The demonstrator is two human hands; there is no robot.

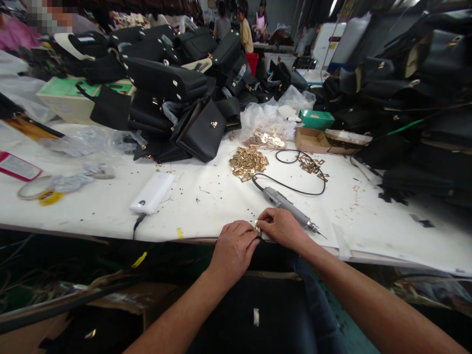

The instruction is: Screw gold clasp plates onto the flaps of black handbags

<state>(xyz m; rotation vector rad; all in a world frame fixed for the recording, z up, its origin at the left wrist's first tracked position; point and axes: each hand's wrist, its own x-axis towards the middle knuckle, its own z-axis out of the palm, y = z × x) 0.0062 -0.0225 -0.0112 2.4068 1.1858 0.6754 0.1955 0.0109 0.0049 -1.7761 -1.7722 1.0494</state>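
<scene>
At the table's front edge my two hands meet over a black bag that lies across my lap. My right hand pinches a small gold metal plate by its side. My left hand is closed beside it, its fingers pressed at the black edge of the bag just under the plate; how much they grip is partly hidden. A pale metal fitting shows on the bag's front. Close behind my right hand lies a grey electric screwdriver, its bit pointing right.
A heap of gold plates sits on the white table, with more under the black cord. A white power bank lies left. Black bags are piled behind and to the right. Open cardboard boxes stand further back.
</scene>
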